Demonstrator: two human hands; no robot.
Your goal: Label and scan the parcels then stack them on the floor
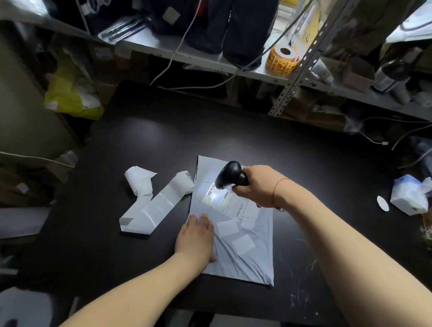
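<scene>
A flat grey mailer parcel (243, 253) lies on the black table (138, 140). A white shipping label (232, 203) is stuck near its top. My right hand (259, 186) grips a black handheld scanner (228, 173) just above the label, and the scanner's white light falls on the barcode. My left hand (196, 236) lies flat on the parcel's left edge with fingers spread, pressing it down. A curled strip of white label backing paper (150, 204) lies on the table left of the parcel.
A metal shelf (219, 58) behind the table holds dark bags, cables and a roll of yellow-red stickers (283, 59). A white box in plastic (409, 195) sits at the table's right edge. Yellow bags and boxes crowd the left side.
</scene>
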